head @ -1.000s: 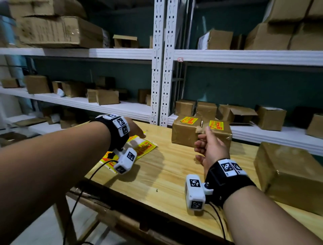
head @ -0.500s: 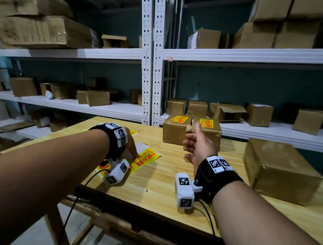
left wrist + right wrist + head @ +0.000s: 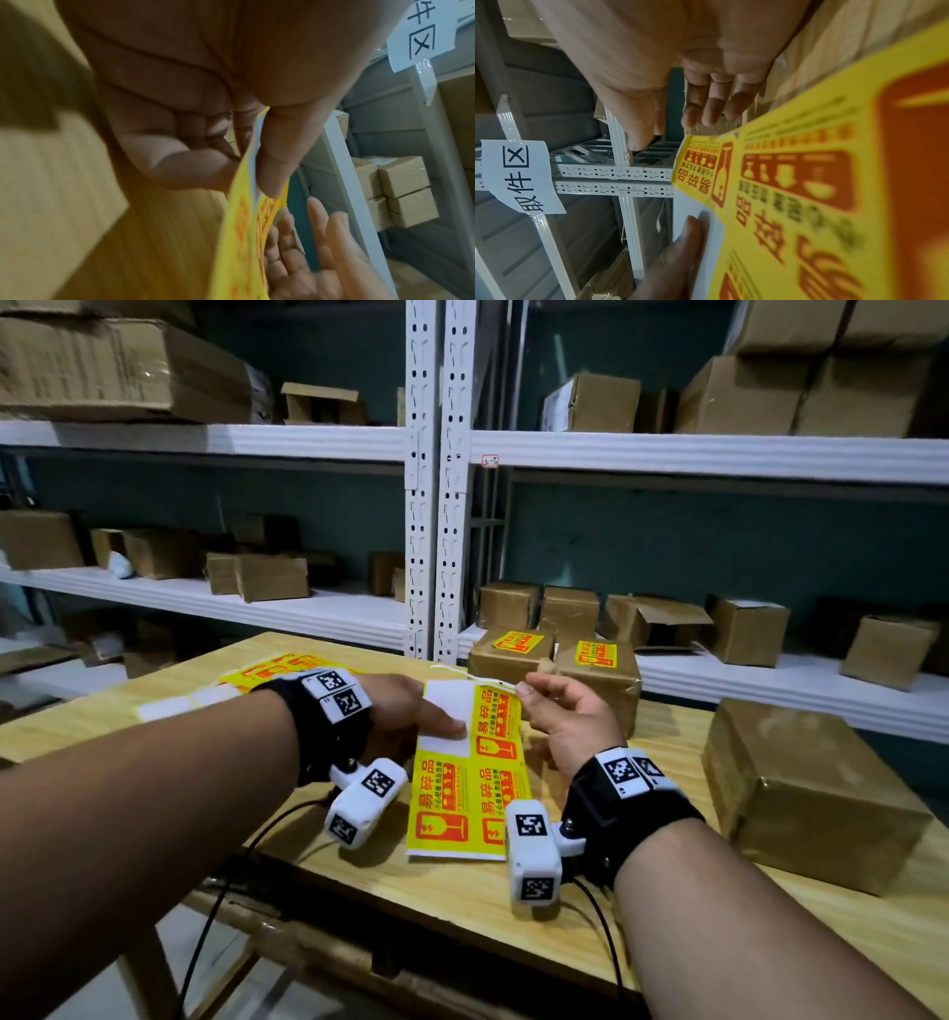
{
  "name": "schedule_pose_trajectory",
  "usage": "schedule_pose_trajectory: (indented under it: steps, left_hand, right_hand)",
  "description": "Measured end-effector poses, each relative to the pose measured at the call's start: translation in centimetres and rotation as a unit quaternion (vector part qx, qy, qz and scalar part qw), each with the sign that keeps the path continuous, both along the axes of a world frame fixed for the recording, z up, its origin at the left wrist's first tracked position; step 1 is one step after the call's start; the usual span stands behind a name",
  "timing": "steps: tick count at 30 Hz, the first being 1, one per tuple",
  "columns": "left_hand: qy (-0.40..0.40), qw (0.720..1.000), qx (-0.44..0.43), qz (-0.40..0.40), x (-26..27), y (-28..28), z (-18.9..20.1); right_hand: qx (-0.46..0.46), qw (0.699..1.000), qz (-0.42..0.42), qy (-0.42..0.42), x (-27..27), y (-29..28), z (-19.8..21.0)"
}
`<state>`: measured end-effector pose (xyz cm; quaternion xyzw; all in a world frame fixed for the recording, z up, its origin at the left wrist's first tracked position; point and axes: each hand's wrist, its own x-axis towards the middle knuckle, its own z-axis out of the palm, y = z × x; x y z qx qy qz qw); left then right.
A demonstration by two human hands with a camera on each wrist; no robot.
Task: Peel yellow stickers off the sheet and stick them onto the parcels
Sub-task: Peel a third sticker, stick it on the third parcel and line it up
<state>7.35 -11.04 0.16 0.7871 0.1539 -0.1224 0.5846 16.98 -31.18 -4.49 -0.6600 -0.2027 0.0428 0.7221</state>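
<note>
warehouse shelving full of brown boxes runs behind my wooden table point(image 3: 359, 880). my left hand point(image 3: 411, 711) pinches the sticker sheet point(image 3: 464, 793) between thumb and fingers, thumb lying on a bare white patch of backing, and the sheet hangs lifted above the table between my wrists. my right hand point(image 3: 565, 716) is at the sheet's far right corner, fingers loosely curled; thumb and forefinger look set on the corner of a yellow sticker point(image 3: 495, 711), though from my wrist view i cannot tell if they have truly caught it. to peel well i'd keep the backing taut with the left, and draw the corner back low and slow so it doesn't tear or curl on itself. two labelled parcels point(image 3: 554, 670) sit just beyond my right hand; a big unlabelled parcel point(image 3: 801, 793) waits at the right.
</note>
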Motion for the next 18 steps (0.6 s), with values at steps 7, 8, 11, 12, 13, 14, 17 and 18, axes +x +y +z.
schedule_pose_trajectory:
  steps: [7, 8, 11, 12, 13, 14, 17, 18]
  left_hand:
    - [-0.041, 0.994, -0.095, -0.025, -0.7, 0.3, -1.6]
    - [-0.049, 0.995, -0.085, -0.02, -0.8, 0.4, -1.6]
    - [-0.067, 0.995, -0.079, -0.014, -0.9, 0.3, -1.8]
    - [-0.071, 0.994, -0.085, -0.005, -1.0, 0.3, -1.9]
    - [-0.077, 0.992, -0.1, 0.009, -0.9, 0.4, -2.1]
    - [-0.077, 0.989, -0.126, 0.02, -0.9, 0.6, -2.1]
    - [-0.082, 0.978, -0.186, 0.056, -0.8, 1.0, -2.5]
    - [-0.092, 0.977, -0.182, 0.066, -0.8, 1.2, -2.5]
  right_hand:
    - [-0.034, 0.999, -0.01, -0.009, 0.8, 0.2, -0.5]
    - [-0.035, 0.999, -0.006, -0.01, 0.9, 0.2, -0.5]
    - [-0.036, 0.999, 0.027, 0.007, 0.4, 0.3, -0.1]
    - [-0.036, 0.999, 0.035, 0.011, 0.2, 0.3, -0.1]
    - [-0.037, 0.999, 0.036, 0.013, 0.1, 0.4, -0.1]
    - [-0.036, 0.999, 0.031, 0.016, 0.0, 0.4, -0.1]
    - [-0.031, 0.999, 0.023, 0.016, -0.3, 0.4, 0.1]
    - [-0.03, 0.999, 0.025, 0.015, -0.3, 0.4, 0.2]
